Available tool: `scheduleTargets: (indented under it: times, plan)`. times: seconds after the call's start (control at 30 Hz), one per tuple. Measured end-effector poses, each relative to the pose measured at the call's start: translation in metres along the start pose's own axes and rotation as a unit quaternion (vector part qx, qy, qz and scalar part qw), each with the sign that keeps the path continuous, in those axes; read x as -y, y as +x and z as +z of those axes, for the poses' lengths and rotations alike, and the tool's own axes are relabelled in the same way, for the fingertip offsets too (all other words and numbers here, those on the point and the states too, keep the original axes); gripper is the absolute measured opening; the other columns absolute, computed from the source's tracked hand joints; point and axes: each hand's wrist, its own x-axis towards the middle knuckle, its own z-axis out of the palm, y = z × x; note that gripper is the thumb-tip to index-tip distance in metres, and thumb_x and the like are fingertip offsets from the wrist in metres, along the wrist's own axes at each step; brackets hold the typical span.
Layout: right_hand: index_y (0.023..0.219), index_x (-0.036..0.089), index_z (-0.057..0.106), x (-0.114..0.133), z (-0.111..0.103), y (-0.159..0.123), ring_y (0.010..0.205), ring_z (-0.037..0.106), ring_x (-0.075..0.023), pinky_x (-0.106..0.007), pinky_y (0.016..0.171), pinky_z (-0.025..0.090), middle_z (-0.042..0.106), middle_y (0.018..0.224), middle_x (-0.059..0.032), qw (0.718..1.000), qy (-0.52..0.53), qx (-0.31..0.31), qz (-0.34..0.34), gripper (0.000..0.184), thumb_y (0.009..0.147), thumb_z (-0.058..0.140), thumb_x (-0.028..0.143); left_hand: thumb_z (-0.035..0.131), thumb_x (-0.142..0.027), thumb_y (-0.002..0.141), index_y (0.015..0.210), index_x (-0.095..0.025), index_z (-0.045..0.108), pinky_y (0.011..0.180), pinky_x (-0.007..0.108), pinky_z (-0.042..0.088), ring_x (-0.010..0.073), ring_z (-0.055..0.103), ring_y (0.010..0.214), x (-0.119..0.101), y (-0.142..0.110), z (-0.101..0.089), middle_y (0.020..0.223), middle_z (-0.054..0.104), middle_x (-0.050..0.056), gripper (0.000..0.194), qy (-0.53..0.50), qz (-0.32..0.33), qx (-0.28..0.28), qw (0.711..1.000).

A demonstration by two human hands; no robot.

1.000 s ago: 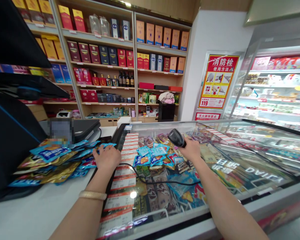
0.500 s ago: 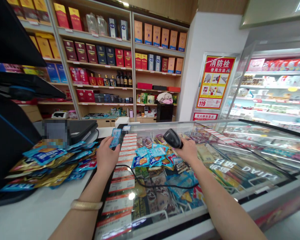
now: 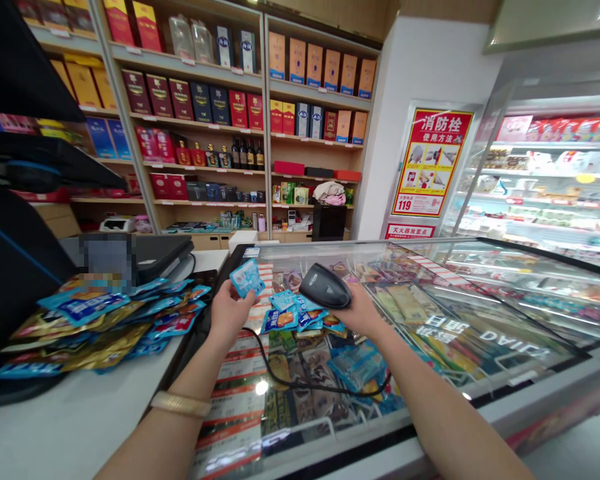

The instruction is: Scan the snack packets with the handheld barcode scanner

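Between the thumb and fingers of my left hand point(image 3: 231, 312) is a light blue snack packet point(image 3: 247, 279), its printed face turned up. My right hand point(image 3: 359, 311) grips a black barcode scanner point(image 3: 325, 287) whose head points left, towards the packet. A black cable point(image 3: 300, 385) loops across the glass below. Under the scanner, a small heap of blue snack packets point(image 3: 283, 320) lies on the freezer's glass top. To the left, a larger pile of blue and gold snack packets point(image 3: 105, 333) covers part of the white counter point(image 3: 55, 427).
A chest freezer point(image 3: 480, 393) with a glass top spans the middle and right. Dark checkout screens point(image 3: 25, 220) stand close on the left. Behind are shelves of boxed bottles point(image 3: 195, 100), a red poster point(image 3: 433, 160) and a lit display fridge point(image 3: 545, 180).
My left hand has picked up a blue packet from the pile's right edge and brought it right over the freezer. My right hand has moved the scanner left, closer to the packet.
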Motion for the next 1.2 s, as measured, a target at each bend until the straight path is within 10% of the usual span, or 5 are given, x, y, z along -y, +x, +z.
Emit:
scheduleTargets:
  times: [1.2]
  plan:
    - [0.094,0.017,0.072,0.016,0.012,-0.003,0.085,0.066,-0.0202,-0.030,0.081,0.052,0.074,0.086,-0.0003,0.990,0.124,0.071,-0.012,0.027,0.068,0.065,0.022,0.063,-0.035,0.062,0.080,-0.021,0.051,0.070,0.031,0.051,0.0188,0.062,0.072,0.006,-0.005,0.008,0.074,0.065,0.000,0.026,0.129,0.093,0.002,0.987]
